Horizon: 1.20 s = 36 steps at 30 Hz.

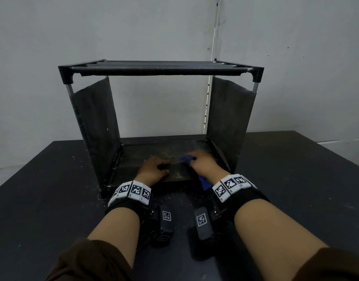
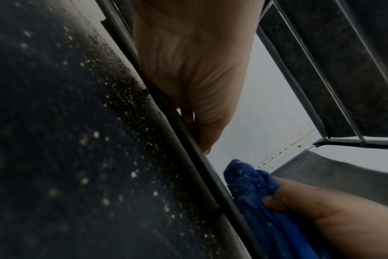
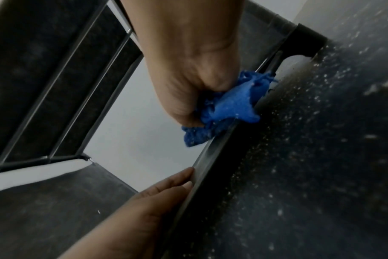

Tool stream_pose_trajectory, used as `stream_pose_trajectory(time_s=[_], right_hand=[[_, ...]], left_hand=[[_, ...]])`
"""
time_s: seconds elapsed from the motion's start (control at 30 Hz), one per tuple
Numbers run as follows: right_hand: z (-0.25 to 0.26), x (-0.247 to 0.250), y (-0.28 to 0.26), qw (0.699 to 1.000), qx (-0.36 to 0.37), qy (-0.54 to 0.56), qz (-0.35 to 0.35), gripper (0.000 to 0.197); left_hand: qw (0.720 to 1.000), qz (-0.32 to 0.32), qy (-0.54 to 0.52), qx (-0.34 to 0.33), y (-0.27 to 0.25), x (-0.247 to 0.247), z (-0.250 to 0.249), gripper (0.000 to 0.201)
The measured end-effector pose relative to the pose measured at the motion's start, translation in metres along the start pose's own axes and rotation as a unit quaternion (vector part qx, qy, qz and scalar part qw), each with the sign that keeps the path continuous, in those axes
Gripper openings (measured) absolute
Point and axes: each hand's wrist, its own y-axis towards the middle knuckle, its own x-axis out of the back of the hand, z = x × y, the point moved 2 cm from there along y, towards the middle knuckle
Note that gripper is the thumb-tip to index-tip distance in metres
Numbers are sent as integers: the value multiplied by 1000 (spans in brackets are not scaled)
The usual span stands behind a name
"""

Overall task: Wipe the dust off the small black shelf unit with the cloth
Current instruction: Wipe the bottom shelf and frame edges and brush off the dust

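The small black shelf unit [image 1: 160,68] stands on a black table, open towards me, and its bottom shelf [image 1: 154,149] is speckled with pale dust. My right hand [image 1: 203,161] grips a bunched blue cloth [image 1: 186,159] and presses it on the right part of that bottom shelf, close to the front rail. A tail of the cloth hangs over the front edge. The right wrist view shows the cloth [image 3: 228,105] squeezed in my right hand [image 3: 188,61] against the rail. My left hand [image 1: 154,169] rests on the shelf's front edge just left of the cloth, holding nothing.
The black table [image 1: 53,179] carries scattered dust crumbs [image 1: 97,191] around the unit's front left foot. Fabric side panels [image 1: 95,126] close the unit left and right. A grey wall [image 1: 154,27] stands right behind it. The top shelf roofs over both hands.
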Motion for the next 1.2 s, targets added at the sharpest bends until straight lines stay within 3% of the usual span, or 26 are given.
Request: stream_pose_trajectory(time_s=[0.07,0.17,0.23,0.33,0.4,0.5,0.57,0.67,0.8,0.9,1.07,1.13,1.2], right_hand=[[-6,9,6,999,9,-19,-50,30],[-22,17,14,984,-83,-116,-105,36],[-26,12,15,973,-137,-172,-74,44],[-16,0,16,966,-112,-231,-34,40],[-3,-7,21,977,-78,-199,-27,37],[9,-13,33,999,-43,-18,17,34],[5,-5,39,997,-42,55,-19,33],[-9,12,50,992,-40,-48,-106,35],[-19,10,60,968,-105,-219,-62,31],[-19,-6,62,960,-87,-263,-35,34],[6,-27,66,980,-46,-195,4,36],[18,-35,67,998,-2,-27,50,35],[20,-34,69,987,18,142,71,36]], left_hand=[[999,1,-36,11,1,2,0,38],[997,-8,-72,29,5,8,1,31],[996,-20,-75,41,10,11,1,28],[995,-32,-82,41,17,16,2,25],[994,-37,-95,39,21,18,2,23],[991,-44,-121,34,29,20,3,22],[989,-57,-134,25,34,21,4,22],[990,-74,-123,17,41,21,7,26],[993,-82,-85,22,47,19,15,30],[993,-59,-90,39,50,18,23,31],[993,-47,-94,50,56,14,29,31],[993,-50,-89,55,57,14,29,32],[994,-51,-84,56,58,14,30,34]])
